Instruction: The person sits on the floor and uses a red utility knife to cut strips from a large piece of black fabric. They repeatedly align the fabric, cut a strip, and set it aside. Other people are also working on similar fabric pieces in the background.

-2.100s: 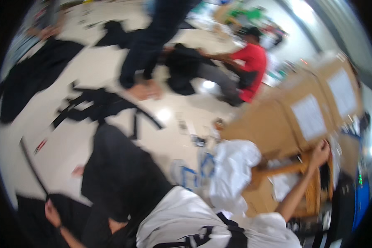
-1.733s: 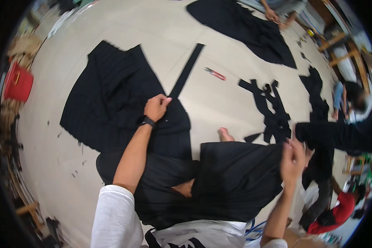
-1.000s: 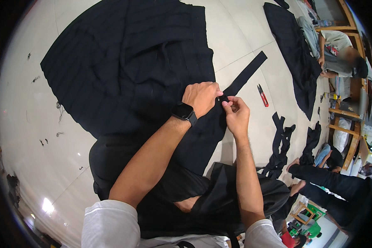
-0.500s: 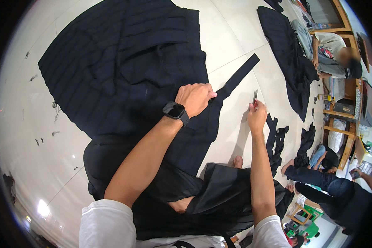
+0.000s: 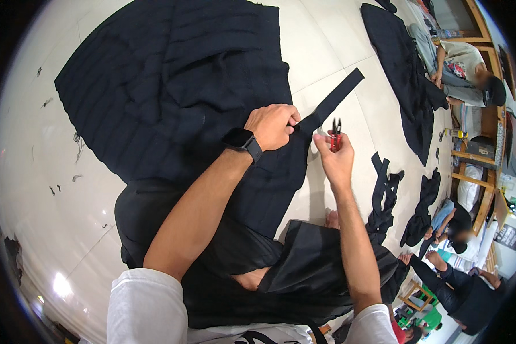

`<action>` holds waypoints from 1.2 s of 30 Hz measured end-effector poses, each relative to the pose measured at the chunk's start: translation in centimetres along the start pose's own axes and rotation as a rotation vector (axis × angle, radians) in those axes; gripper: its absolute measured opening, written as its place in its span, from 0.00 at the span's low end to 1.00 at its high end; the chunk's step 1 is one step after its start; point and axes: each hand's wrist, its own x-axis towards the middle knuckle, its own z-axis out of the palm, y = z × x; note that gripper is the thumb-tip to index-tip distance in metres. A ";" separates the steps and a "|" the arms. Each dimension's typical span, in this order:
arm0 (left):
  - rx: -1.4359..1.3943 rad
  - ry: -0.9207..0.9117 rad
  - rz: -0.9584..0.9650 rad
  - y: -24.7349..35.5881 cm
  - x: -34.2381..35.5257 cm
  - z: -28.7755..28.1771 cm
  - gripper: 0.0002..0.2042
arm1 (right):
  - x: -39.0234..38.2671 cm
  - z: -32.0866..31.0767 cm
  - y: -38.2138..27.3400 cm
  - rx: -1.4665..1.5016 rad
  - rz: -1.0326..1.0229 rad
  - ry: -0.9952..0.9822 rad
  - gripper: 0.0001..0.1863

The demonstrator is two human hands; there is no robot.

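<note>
A large dark pleated garment [image 5: 212, 69] lies spread over the floor and runs down to my lap. My left hand [image 5: 272, 127], with a black watch [image 5: 241, 140] at the wrist, pinches the garment's right edge. From beside those fingers a narrow dark fabric band [image 5: 339, 94] sticks out to the upper right. Red-handled thread snips [image 5: 335, 137] are gripped in my right hand [image 5: 336, 160], their dark blades pointing up and a little apart. The snips are just right of the band, not touching it.
Dark cloth strips [image 5: 384, 195] and another dark garment [image 5: 398, 80] lie on the pale tiled floor to the right. Thread scraps [image 5: 77, 146] dot the floor at left. Several people sit along the right side, near wooden frames [image 5: 476, 172].
My right hand has moved left with the snips, closer to the band and my left hand. The left hand keeps its hold at the garment's edge.
</note>
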 end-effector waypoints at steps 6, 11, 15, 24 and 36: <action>0.146 -0.019 0.041 0.5 -0.5 0.2 0.15 | 0.5 3.5 0.4 0.082 0.044 -0.006 0.16; 0.169 0.064 0.093 0.7 -0.7 0.9 0.10 | 0.0 3.0 1.6 0.194 0.119 0.041 0.10; 0.170 0.054 0.103 0.5 -0.7 1.0 0.08 | -0.1 2.7 1.8 0.324 0.165 0.014 0.09; 0.167 0.052 0.110 0.6 -0.7 0.9 0.05 | -0.1 2.4 0.7 0.410 0.250 0.016 0.08; 0.144 0.049 0.081 0.6 -0.6 1.8 0.08 | 0.2 1.9 -0.1 0.412 0.313 -0.041 0.07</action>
